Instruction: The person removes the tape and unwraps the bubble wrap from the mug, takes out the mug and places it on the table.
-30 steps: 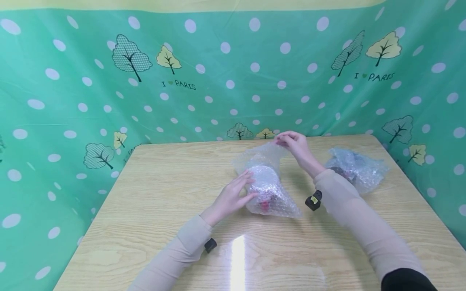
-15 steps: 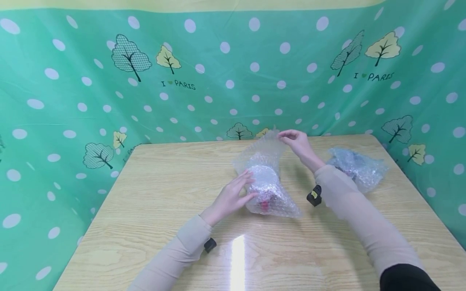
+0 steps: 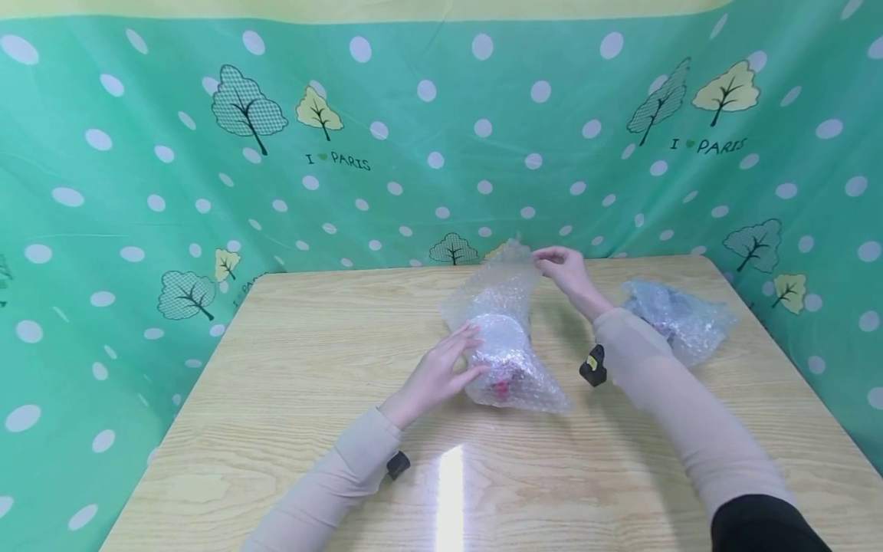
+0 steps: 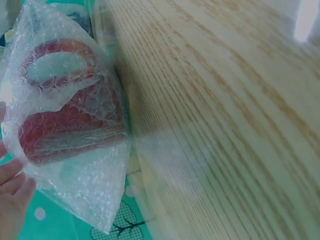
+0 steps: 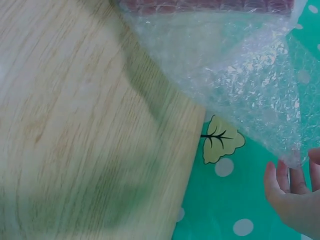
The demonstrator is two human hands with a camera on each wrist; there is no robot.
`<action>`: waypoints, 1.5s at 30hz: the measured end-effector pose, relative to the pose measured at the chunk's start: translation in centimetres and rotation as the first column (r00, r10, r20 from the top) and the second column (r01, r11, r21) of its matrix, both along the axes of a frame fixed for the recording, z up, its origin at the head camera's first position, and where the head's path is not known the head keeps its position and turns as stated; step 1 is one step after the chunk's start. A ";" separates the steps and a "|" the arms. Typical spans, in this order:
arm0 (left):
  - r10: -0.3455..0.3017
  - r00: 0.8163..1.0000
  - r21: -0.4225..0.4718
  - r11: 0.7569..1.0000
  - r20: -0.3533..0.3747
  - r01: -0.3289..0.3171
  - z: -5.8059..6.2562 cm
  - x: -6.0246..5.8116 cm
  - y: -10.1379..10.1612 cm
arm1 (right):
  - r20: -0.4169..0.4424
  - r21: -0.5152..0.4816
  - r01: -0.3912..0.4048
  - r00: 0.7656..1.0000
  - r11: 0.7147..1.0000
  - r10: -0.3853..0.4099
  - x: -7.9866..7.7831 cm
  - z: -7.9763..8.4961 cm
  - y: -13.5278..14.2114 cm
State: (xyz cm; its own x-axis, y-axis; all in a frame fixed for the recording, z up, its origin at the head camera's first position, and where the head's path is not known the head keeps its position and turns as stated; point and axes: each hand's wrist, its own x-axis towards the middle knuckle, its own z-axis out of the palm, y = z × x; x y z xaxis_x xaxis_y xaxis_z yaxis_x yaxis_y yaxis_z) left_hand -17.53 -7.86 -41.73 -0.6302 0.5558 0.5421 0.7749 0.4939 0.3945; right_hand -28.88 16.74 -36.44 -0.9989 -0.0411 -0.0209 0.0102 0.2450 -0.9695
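A reddish mug (image 4: 70,125) with a looped handle lies inside clear bubble wrap (image 3: 497,345) on the table; the head view shows only its pale round end and a red patch through the wrap. My left hand (image 3: 436,376) rests against the near left side of the wrapped mug, fingers spread and fairly straight. At the far end, a loose flap of the wrap stands up, and my right hand (image 3: 566,274) pinches its corner. The right wrist view shows that right hand (image 5: 295,195) with thumb and fingertips on either side of the tapered corner.
A second bundle of bluish bubble wrap (image 3: 690,326) lies at the right of the wooden table (image 3: 310,360), partly behind the right sleeve. Small black devices hang under both wrists. A green dotted curtain (image 3: 414,138) rises right behind the table's far edge.
The far flap of the bubble wrap has risen and stands taller. My right hand has shifted slightly right along with it, while the left hand stays in place.
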 end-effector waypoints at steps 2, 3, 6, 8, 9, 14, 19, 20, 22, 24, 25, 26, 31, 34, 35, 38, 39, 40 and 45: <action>-0.003 1.000 0.004 1.000 0.000 0.003 0.0 0.0 0.0 | 0.010 -0.004 0.008 1.000 1.000 -0.008 0.0 -0.1 0.1; -0.003 1.000 0.005 1.000 0.002 0.003 0.0 0.0 0.0 | 0.014 -0.009 0.011 1.000 1.000 -0.011 0.0 -0.2 0.1; -0.002 1.000 0.007 1.000 0.009 0.002 -0.1 0.0 0.1 | 0.015 -0.012 0.013 1.000 1.000 -0.013 0.0 -0.3 0.2; 0.001 1.000 0.005 1.000 0.008 -0.001 -0.1 0.0 0.1 | 0.008 -0.003 0.012 1.000 1.000 -0.012 0.0 -0.3 0.3; 0.001 1.000 0.005 1.000 0.007 -0.001 -0.1 0.0 0.1 | 0.000 0.009 0.012 1.000 1.000 -0.012 0.1 -0.3 0.3; 0.008 1.000 0.000 1.000 -0.006 -0.008 -0.1 0.0 0.0 | -0.044 0.064 0.026 0.999 0.998 -0.024 0.5 -0.1 0.3; 0.012 1.000 0.001 1.000 -0.005 -0.012 -0.3 -0.1 0.0 | -0.064 0.098 0.042 0.997 0.994 -0.036 1.0 0.2 -0.1; 0.011 1.000 0.001 1.000 -0.003 -0.011 -0.3 -0.1 -0.1 | -0.066 0.099 0.044 0.997 0.994 -0.038 1.1 0.3 -0.2; 0.009 1.000 0.004 1.000 -0.003 -0.009 -0.4 -0.1 -0.1 | -0.075 0.099 0.046 0.996 0.994 -0.038 1.4 0.4 -0.4; 0.009 1.000 0.004 1.000 -0.001 -0.009 -0.4 -0.1 -0.1 | -0.084 0.097 0.044 0.996 0.994 -0.036 1.6 0.4 -0.6; 0.008 1.000 0.005 1.000 0.000 -0.008 -0.3 -0.1 -0.1 | -0.086 0.097 0.043 0.996 0.994 -0.034 1.7 0.5 -0.6; 0.008 1.000 0.003 1.000 0.000 -0.008 -0.3 -0.1 -0.1 | -0.089 0.095 0.039 0.996 0.995 -0.031 1.8 0.5 -0.7; 0.010 1.000 -0.002 1.000 -0.002 -0.010 -0.3 -0.1 -0.1 | -0.101 0.089 0.026 0.995 0.996 -0.016 2.5 0.7 -0.9; 0.011 1.000 -0.006 1.000 -0.001 -0.011 -0.3 -0.1 -0.1 | -0.111 0.089 0.011 0.994 0.996 -0.001 3.0 0.9 -1.0; 0.011 1.000 -0.005 1.000 -0.001 -0.011 -0.3 -0.1 -0.1 | -0.115 0.088 0.005 0.993 0.996 0.005 3.2 1.0 -1.0; 0.010 1.000 -0.003 1.000 -0.002 -0.010 -0.3 -0.1 -0.1 | -0.124 0.093 -0.013 0.992 0.996 0.024 3.6 1.2 -1.0; 0.010 1.000 -0.002 1.000 -0.003 -0.010 -0.3 -0.1 -0.1 | -0.129 0.099 -0.017 0.991 0.995 0.030 3.7 1.2 -1.0; 0.010 1.000 -0.001 1.000 -0.007 -0.010 -0.3 -0.1 -0.1 | -0.133 0.104 -0.022 0.990 0.994 0.036 3.8 1.2 -1.0; 0.009 1.000 -0.003 1.000 -0.027 -0.009 -0.4 -0.1 -0.1 | -0.132 0.151 -0.065 0.988 0.986 0.085 4.5 1.3 -1.0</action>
